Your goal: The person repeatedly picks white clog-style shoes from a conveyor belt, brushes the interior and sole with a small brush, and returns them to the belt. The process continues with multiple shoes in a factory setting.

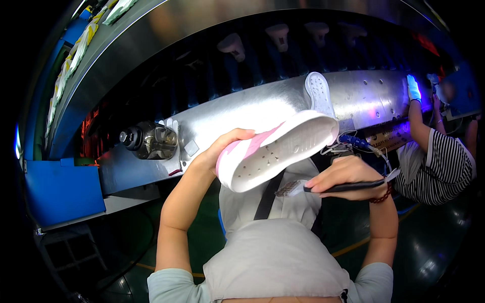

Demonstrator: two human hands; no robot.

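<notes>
My left hand (218,147) grips a white shoe sole (280,151) by its left end, where the outer side is pink. The hollow inside of the sole, dotted with small holes, faces me, and it is held up above the bench edge and tilted. In my right hand (348,177) is a brush with a black handle (356,186). Its blurred bristle head (291,188) points left, just below the sole and apart from it. A second white sole (319,93) lies on the metal bench behind the held one.
A dark clear bottle (155,140) with a black lid is on the left of the metal bench (227,113). Several soles (277,36) stand in the dark machine behind. Cables and a blue connector (353,141) are near my right hand. A striped-sleeved co-worker (447,166) works at right.
</notes>
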